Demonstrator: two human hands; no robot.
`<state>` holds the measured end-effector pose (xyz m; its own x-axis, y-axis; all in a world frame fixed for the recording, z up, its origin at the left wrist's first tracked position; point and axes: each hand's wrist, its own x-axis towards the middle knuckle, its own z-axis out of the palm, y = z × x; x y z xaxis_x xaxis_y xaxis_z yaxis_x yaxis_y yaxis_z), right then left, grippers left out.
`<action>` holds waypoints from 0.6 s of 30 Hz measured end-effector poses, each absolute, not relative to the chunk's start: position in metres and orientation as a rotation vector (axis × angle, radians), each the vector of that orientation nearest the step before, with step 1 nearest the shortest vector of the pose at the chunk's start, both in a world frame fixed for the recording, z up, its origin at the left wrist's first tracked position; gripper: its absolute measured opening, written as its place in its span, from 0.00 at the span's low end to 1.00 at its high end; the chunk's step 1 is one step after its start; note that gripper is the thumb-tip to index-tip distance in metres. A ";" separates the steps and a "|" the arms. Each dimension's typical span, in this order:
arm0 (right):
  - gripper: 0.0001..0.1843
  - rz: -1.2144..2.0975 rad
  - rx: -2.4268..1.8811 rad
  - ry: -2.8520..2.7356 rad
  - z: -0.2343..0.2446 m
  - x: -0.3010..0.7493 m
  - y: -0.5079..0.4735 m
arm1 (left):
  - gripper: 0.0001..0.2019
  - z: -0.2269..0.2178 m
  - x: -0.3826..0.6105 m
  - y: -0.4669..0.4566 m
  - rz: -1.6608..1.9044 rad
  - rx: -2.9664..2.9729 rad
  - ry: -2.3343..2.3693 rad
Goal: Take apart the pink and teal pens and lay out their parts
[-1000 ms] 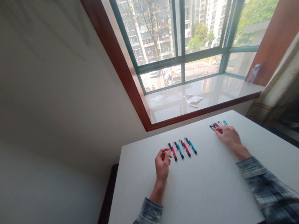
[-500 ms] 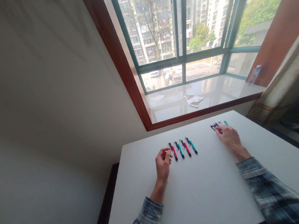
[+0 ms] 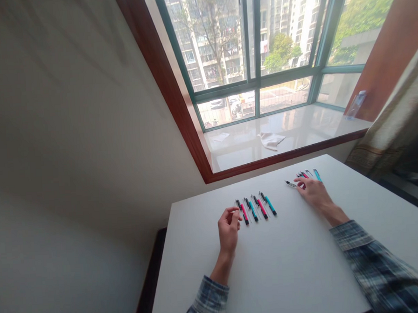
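My right hand (image 3: 316, 195) pinches a thin black-and-silver pen part (image 3: 290, 184) by its right end, low over the white table. Just behind those fingers lies a bunch of pen parts, among them a pink barrel (image 3: 304, 174) and a light-blue barrel (image 3: 317, 174), partly covered by the hand. My left hand (image 3: 228, 228) rests at the left end of a row of pens taken apart, its fingers curled in; what they hold, if anything, is hidden. The row has pink (image 3: 244, 213) and blue (image 3: 270, 204) barrels, black upper pieces and thin refills, side by side.
Both hands are over a white table (image 3: 271, 265) below a window. On the sill (image 3: 237, 157) lie a crumpled white cloth or tissue (image 3: 271, 140) and a paper scrap (image 3: 221, 136); a clear bottle (image 3: 356, 105) stands at its right end. A curtain (image 3: 379, 138) hangs at right.
My right hand has shifted slightly left, drawing the black-and-silver pen part away from the bunch. More of the light-blue barrel shows. My left hand has hardly moved.
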<state>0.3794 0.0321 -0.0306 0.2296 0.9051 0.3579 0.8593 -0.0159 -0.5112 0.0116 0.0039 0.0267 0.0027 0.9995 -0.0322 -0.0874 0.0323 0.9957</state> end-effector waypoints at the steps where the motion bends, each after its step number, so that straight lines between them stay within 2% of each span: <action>1: 0.13 0.085 -1.805 -1.641 -0.023 0.374 0.031 | 0.17 0.027 0.012 0.004 1.223 1.121 1.156; 8: 0.17 0.015 -1.112 -2.015 0.025 0.273 0.002 | 0.22 0.027 0.014 0.005 1.169 1.077 1.096; 12: 0.22 -0.007 -0.820 -2.234 0.024 0.216 -0.019 | 0.27 0.027 0.015 0.002 1.006 1.044 1.016; 18: 0.18 -0.030 -0.636 -2.293 0.018 0.193 -0.023 | 0.24 0.023 0.018 -0.002 0.912 0.975 0.852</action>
<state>0.1935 -0.0231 0.0179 -0.6007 0.4351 0.6707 0.4523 0.8767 -0.1637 0.0180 -0.0020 0.0232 0.3710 0.9113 -0.1786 -0.2403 0.2800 0.9294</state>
